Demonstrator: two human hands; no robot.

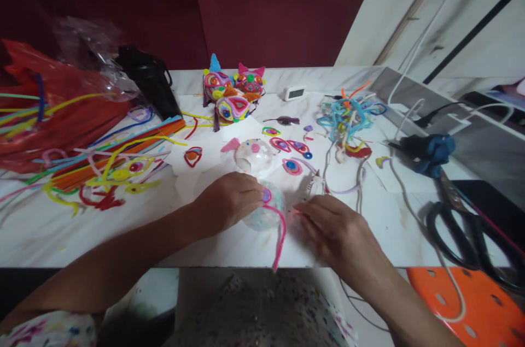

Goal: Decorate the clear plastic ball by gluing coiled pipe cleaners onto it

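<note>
My left hand (pixel 232 199) reaches in from the left, fingers closed together at a translucent whitish ball (pixel 260 220) near the table's front. At its fingertips sits a small purple-and-pink coil (pixel 267 195). A pink pipe cleaner (pixel 282 232) curves from beside the coil over the ball and hangs past the table edge. My right hand (pixel 334 224) is closed in a pinch just right of the ball; what its fingertips hold is too small to make out. Just behind it is a white tool with a pointed tip (pixel 315 186), partly hidden. A whitish ball with pink pieces (pixel 256 156) lies behind.
Coiled eye shapes (pixel 292 166) lie behind my hands. Decorated figures (pixel 232 95) stand at the back. Pipe cleaners (pixel 118 153) and a red bag (pixel 61 123) are left, near a black bottle (pixel 147 82). On the right are a cable (pixel 404 194), scissors (pixel 471 235) and tangled scraps (pixel 348 117).
</note>
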